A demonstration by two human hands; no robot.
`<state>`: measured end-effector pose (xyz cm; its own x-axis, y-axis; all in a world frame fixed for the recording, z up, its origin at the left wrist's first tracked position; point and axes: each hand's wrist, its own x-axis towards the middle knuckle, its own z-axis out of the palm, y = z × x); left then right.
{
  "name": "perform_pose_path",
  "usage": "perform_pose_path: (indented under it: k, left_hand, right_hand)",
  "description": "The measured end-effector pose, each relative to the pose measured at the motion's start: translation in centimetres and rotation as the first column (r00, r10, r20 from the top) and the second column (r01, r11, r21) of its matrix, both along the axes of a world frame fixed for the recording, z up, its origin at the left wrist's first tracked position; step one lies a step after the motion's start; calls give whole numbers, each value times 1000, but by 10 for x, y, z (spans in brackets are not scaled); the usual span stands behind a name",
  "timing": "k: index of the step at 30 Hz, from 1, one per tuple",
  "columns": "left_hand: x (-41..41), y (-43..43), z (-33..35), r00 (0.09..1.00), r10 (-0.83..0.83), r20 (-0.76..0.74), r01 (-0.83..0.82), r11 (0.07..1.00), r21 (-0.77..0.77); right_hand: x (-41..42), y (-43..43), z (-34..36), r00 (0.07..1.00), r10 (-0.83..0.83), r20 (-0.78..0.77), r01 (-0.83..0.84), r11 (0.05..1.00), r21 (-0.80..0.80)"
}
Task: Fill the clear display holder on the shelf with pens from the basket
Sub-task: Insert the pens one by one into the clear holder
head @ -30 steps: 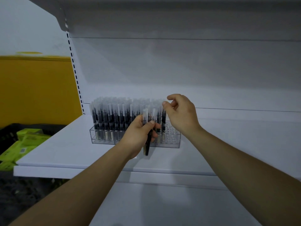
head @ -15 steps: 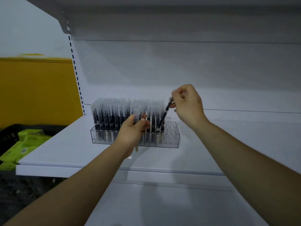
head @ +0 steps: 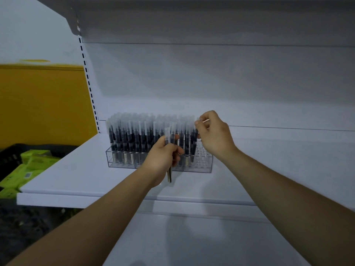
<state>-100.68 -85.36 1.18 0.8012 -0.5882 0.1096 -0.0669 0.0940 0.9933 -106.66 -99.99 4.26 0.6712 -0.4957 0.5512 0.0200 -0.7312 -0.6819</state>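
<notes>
Few pens (head: 169, 138) clamped in left hand (head: 163, 156); right hand (head: 215, 137) fingers (head: 198, 122) pinch another by cap end over holder (head: 203, 167). Light, stiff, slick barrels likely; grip mid-barrel.

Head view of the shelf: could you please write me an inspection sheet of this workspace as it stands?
Surface: white shelf, with the holder standing towards its left end.
Job's things: clear display holder mostly full of upright capped pens; empty holes show at its right end.
Clutter: nothing seen.
Grippers: left hand grips a few loose pens in front of the holder; right hand pinches the top of the rightmost pen.
Cables: nothing seen.
Surroundings: black basket with green packs at lower left; yellow panel behind it; upper shelf overhead.
</notes>
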Motion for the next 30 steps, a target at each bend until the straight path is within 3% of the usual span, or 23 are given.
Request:
perform_pose_path:
  k: [7,12,16,21,27,30]
  left_hand:
    - [-2,-2,-1,999,-46,-28,44,997,-59]
    - [-2,0,-2,998,-46,32,47,998,-28]
    - [-4,-3,0,996,-62,61,63,998,-23]
    - [-12,-9,4,987,-116,107,117,993,-6]
    - [-9,-9,1,993,-17,121,12,999,40]
    - [-10,-6,1,995,-19,94,18,1000,12]
  right_hand:
    - [3,5,0,998,4,-60,-9,997,-73]
    - [3,2,-6,995,-22,-100,19,999,-39]
    - [-5,4,-1,998,-32,46,35,997,-64]
    - [-11,12,3,995,104,1,-104,993,-53]
    - [-18,-3,23,988,-17,153,-4,991,132]
    - [-17,-21,31,966,-100,240,66,987,146]
